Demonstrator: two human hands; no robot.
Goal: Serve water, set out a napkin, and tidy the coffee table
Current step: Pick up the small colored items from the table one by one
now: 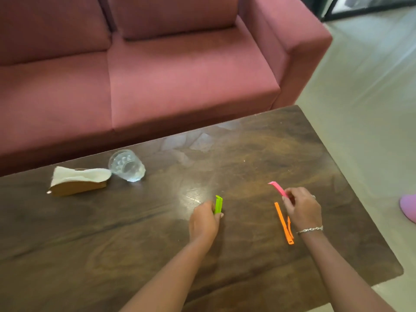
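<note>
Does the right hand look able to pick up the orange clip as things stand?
Probably not at once. The orange clip lies on the table right beside the right hand, but that hand pinches the pink clip, so it is occupied.

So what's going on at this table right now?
A person is tidying the coffee table: the left hand grips a green bag clip, the right hand pinches a pink clip, and an orange clip lies open by the right wrist. A drinking glass stands beside the napkin holder at the far left.
</note>
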